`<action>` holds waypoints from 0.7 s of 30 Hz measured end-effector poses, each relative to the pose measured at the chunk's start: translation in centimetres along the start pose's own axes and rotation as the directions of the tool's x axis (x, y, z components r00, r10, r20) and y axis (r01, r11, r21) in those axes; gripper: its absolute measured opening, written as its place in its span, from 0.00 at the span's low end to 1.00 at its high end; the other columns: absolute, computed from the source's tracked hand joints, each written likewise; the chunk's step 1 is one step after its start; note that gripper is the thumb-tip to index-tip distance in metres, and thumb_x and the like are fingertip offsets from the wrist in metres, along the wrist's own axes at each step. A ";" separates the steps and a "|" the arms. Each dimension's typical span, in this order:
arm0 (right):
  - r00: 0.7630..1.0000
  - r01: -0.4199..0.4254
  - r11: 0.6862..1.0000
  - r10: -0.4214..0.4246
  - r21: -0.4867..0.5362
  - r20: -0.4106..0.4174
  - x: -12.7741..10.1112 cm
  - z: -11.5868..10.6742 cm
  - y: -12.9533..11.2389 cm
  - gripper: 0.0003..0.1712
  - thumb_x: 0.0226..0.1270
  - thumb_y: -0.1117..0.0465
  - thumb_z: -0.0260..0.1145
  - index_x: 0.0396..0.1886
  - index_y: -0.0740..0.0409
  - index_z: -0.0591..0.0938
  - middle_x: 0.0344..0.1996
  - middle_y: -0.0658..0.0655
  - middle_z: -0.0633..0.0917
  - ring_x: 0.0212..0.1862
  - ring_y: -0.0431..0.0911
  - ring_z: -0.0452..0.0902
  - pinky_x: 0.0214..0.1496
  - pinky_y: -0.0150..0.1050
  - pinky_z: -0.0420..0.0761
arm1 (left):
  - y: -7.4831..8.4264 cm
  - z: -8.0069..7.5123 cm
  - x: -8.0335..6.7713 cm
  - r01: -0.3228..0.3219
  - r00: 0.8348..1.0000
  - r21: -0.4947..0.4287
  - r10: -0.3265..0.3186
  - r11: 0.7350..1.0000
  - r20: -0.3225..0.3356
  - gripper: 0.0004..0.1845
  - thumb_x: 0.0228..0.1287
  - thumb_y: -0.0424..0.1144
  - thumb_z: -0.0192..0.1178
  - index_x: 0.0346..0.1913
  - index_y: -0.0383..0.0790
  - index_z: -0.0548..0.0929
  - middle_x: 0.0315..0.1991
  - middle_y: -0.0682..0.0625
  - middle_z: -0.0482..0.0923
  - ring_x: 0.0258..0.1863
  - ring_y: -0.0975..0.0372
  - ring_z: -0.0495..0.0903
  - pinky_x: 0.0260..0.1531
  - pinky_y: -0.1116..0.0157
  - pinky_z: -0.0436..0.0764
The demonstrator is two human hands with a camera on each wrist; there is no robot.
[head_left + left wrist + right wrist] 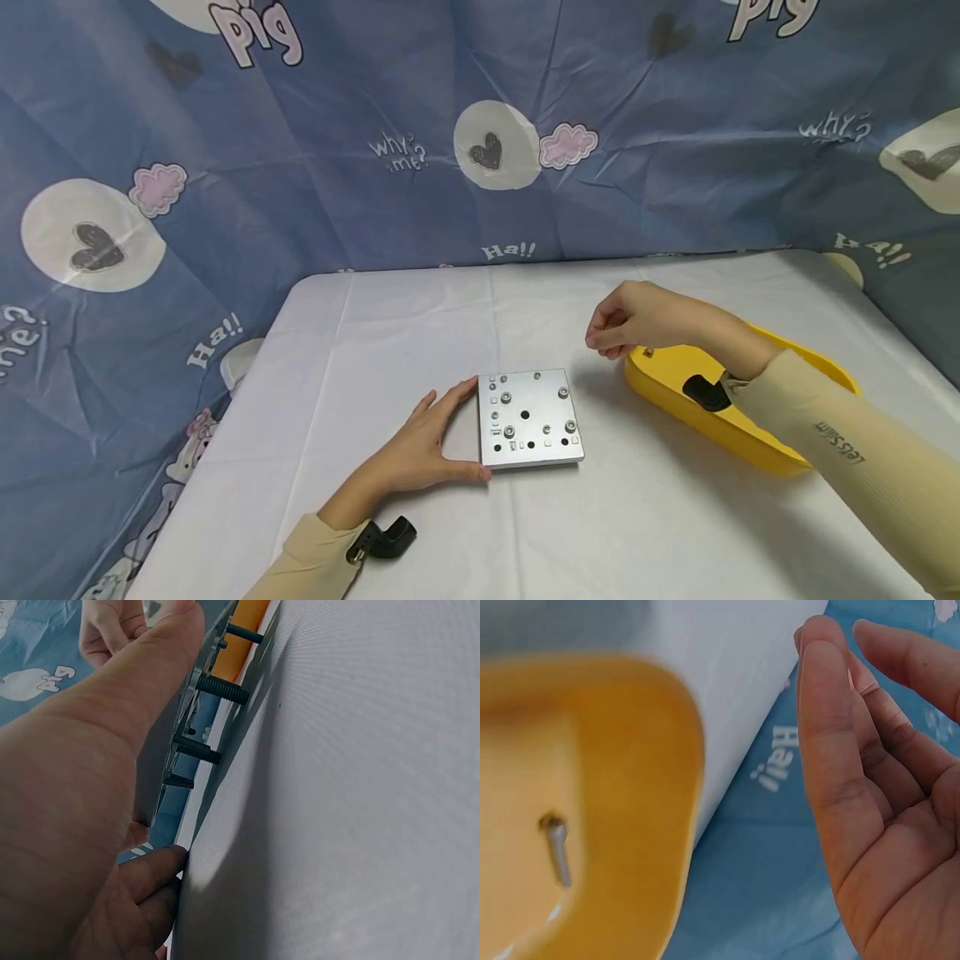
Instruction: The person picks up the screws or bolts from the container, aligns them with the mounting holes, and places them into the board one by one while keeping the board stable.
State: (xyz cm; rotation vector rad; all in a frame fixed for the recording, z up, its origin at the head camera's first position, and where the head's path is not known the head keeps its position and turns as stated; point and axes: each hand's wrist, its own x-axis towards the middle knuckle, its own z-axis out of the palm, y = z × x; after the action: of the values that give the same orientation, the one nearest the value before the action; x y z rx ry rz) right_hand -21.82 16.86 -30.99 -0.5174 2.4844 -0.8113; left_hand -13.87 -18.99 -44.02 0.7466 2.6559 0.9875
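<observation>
A square silver metal plate (528,396) with several socket-head screws and a few dark holes lies near the table's middle. My left hand (423,446) holds its left side, thumb at the near corner and index finger at the far corner. In the left wrist view, threaded screw shanks (223,688) stick out from the plate's underside, close to the cloth. My right hand (637,321) hovers over the near-left end of a yellow tray (660,407), fingers loosely bent; nothing shows between them in the right wrist view. One screw (558,851) lies inside the tray.
White cloth (405,333) covers the table. A blue printed curtain (330,150) hangs behind it and down the left side. The right forearm crosses over the tray and hides part of it. Black bands (382,540) sit on both wrists.
</observation>
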 end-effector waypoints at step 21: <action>0.998 -0.065 0.991 0.067 0.118 -0.015 -1.5 -1.5 5.8 0.13 0.78 0.59 0.70 0.47 0.67 0.88 0.34 0.55 0.92 0.39 0.48 0.89 0.46 0.39 0.94 | -0.5 0.2 0.3 -0.024 1.000 0.007 0.024 1.000 -0.005 0.70 0.47 0.62 0.85 0.88 0.47 0.54 0.86 0.48 0.60 0.86 0.51 0.59 0.89 0.42 0.40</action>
State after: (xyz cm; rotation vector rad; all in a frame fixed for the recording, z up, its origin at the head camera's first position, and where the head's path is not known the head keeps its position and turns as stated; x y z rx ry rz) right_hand -22.62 22.62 -33.11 -0.3858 2.4392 -0.9330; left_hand -14.28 -19.05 -44.48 0.7803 2.6620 0.9872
